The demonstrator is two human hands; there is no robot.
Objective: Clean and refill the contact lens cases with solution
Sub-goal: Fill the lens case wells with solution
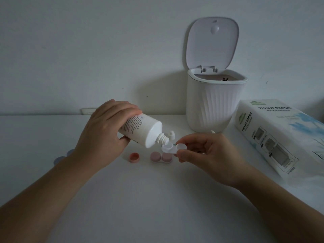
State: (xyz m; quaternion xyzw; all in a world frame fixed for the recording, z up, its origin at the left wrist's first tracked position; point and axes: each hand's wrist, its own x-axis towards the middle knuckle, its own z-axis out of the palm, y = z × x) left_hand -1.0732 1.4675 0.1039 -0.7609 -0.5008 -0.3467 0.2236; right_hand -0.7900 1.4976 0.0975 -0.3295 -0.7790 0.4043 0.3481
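While the left hand (pixel 103 130) gripped the tipped solution bottle (pixel 140 130), the right hand (pixel 206 151) pinched the white lens case (pixel 171 149) above the tabletop (pixel 157 199). Filling looked underway; next, probably a gentle squeeze.

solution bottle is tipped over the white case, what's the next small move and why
Probably a gentle squeeze by the left hand on the solution bottle. Its nozzle already points down into the open well of the white lens case, which the right hand pinches above the table. Whether liquid is flowing yet is unclear.
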